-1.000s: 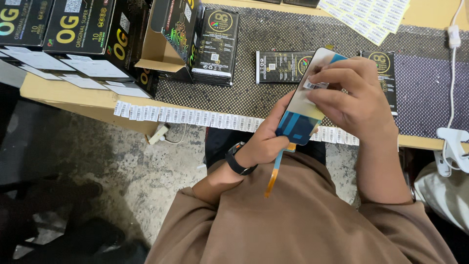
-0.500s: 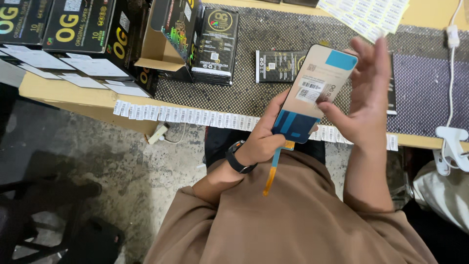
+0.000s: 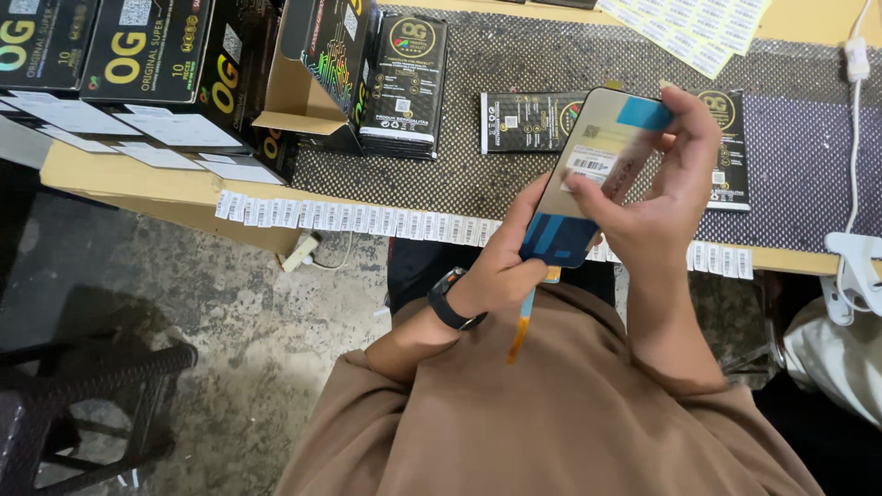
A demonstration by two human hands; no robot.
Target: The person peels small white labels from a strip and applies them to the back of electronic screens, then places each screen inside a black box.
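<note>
A flat phone screen panel [image 3: 588,174] with a tan back, blue patches and a white barcode sticker is held up in front of me, over the table edge. My left hand [image 3: 501,266], with a dark watch on the wrist, grips its lower end. My right hand [image 3: 666,193] holds its right side, thumb pressed on the barcode sticker. An orange flex ribbon [image 3: 521,331] hangs from the panel's lower end over my brown shirt.
A dark patterned mat [image 3: 496,184] covers the table, with flat black packets [image 3: 524,121] lying on it. Black boxes [image 3: 175,64] stack at the left beside an open carton [image 3: 317,64]. Strips of barcode stickers [image 3: 349,219] line the front edge. A white cable [image 3: 850,138] runs at the right.
The panel has been raised and tilted up from near my chest. My right hand has shifted from covering its top to holding its side with the thumb on the sticker.
</note>
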